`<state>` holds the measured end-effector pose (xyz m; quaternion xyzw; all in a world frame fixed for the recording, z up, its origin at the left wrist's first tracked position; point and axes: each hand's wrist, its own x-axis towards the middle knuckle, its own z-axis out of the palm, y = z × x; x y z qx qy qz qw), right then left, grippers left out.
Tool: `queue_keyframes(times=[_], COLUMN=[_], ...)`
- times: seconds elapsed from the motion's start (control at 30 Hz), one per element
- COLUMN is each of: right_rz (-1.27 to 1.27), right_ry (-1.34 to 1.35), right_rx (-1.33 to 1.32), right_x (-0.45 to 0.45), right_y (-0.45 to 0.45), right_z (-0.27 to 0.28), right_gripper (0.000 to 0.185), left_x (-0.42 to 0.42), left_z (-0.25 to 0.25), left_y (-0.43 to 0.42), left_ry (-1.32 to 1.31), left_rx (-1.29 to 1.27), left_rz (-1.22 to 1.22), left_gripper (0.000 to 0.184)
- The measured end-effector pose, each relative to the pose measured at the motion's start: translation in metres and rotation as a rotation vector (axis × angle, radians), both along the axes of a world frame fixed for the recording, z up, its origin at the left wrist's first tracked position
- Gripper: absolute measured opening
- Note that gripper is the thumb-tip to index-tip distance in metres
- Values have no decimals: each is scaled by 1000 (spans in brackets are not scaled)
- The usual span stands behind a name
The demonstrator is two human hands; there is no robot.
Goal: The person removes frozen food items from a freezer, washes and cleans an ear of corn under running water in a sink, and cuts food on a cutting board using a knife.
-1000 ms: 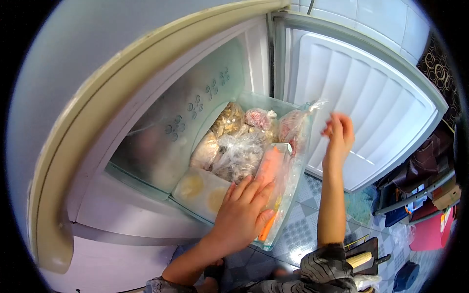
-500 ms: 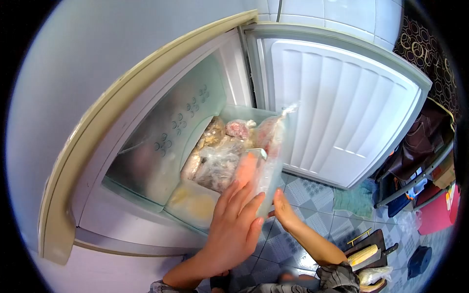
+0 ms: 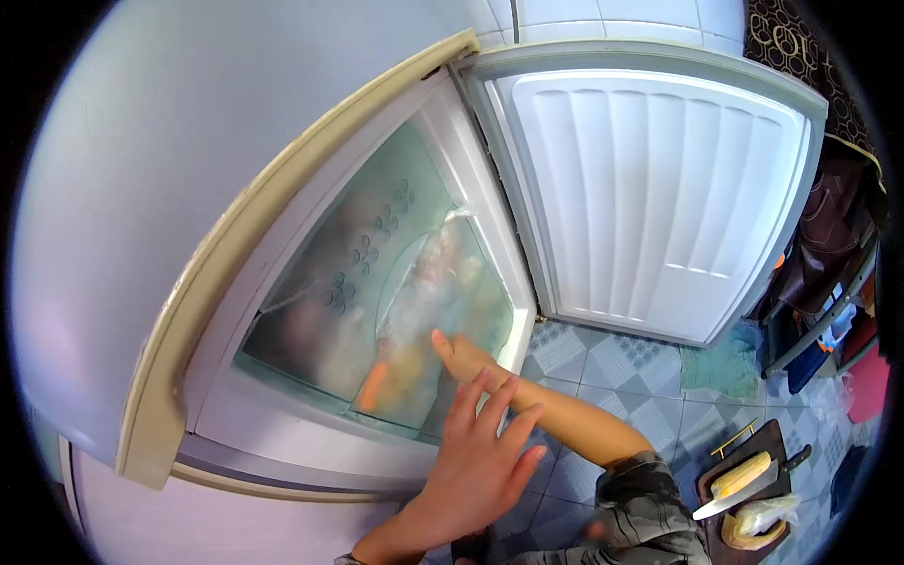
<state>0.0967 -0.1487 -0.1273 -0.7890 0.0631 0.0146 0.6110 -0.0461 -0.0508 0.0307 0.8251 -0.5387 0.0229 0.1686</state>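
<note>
The clear freezer drawer [image 3: 476, 315] sits inside the freezer compartment, beside a frosted clear drawer front [image 3: 330, 268]. Through its front I see bagged food [image 3: 424, 292] and an orange piece [image 3: 372, 386], both blurred by the plastic. My right hand [image 3: 461, 356] is at the drawer front, thumb stretched out; its other fingers are partly hidden. Nearer to me, my left hand [image 3: 485, 461] is open with fingers spread, holding nothing. It overlaps the right wrist in view, and I cannot tell whether it touches the drawer.
The white freezer door [image 3: 650, 198] stands swung out to the right. On the tiled floor [image 3: 621, 377] lie a green cloth [image 3: 720, 365] and a dark cutting board [image 3: 777, 443] bearing corn [image 3: 741, 476], a knife [image 3: 734, 494] and a plastic bag [image 3: 767, 513]. A rack with bags stands far right.
The drawer has moved inward from its pulled-out position, so its contents now show only through its front. My right hand followed it inward; my left hand came off it toward me.
</note>
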Motion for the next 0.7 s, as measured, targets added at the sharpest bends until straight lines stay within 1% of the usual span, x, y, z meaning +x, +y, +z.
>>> queue_keyframes(times=[0.03, 0.07, 0.13, 0.17, 0.2, 0.23, 0.27, 0.3, 0.37, 0.4, 0.47, 0.53, 0.57, 0.6, 0.63, 0.67, 0.7], right_rz=[-132, -129, -72, -76, -96, -120, -135, -169, -470, -630, -999, -1369, -1534, -1684, -1802, -1883, -1904], right_ry=[-31, -19, 13, 18, -56, -132, -134, -116, -198, -207, -313, -462, -522, -558, -554, -517, -457], right_rx=[-34, -31, -31, -19, 33, 82, 89, 113, -6, -51, -164, -350, -447, -525, -583, -593, -542], right_x=[-3, -4, -11, -9, 0, -1, -7, -23, -39, -55, -93, -142, -167, -192, -214, -232, -245], right_y=[2, 0, -5, -2, 1, 2, -2, -13, -41, -66, -133, -205, -240, -274, -305, -333, -357], right_z=[-4, -7, 5, -7, -26, -32, -39, -42, -82, -92, -94, -79, -67, -52, -37, -24, -10], right_gripper=[87, 87, 85, 85, 79, 74, 74, 65, 49, 49, 48, 47, 47, 47, 46, 46, 46], left_x=[-2, -4, -6, -7, -8, -9, -10, -11, -13, -15, -17, -19, -21, -20, -21, -21, -20], left_z=[-1, -2, -3, -5, -7, -9, -9, -9, -7, -6, -7, -15, -22, -31, -40, -48, -56], left_y=[0, -1, -5, -5, -6, -6, -7, -7, -7, -8, -7, -5, -1, 4, 11, 19, 27], left_ry=[0, 12, -49, -45, -39, -34, -38, 7, 59, 51, 56, -46, -26, -41, -56, -40, -8], left_rx=[14, 18, 168, 181, 219, 254, 261, 239, 224, 242, 261, 322, 324, 418, 512, 515, 620], left_rz=[3, 5, 18, 12, -18, -52, -65, -111, -161, -171, -184, -275, -276, -340, -405, -406, -390], left_gripper=[38, 38, 40, 40, 41, 42, 42, 42, 42, 42, 42, 40, 40, 38, 37, 37, 36])
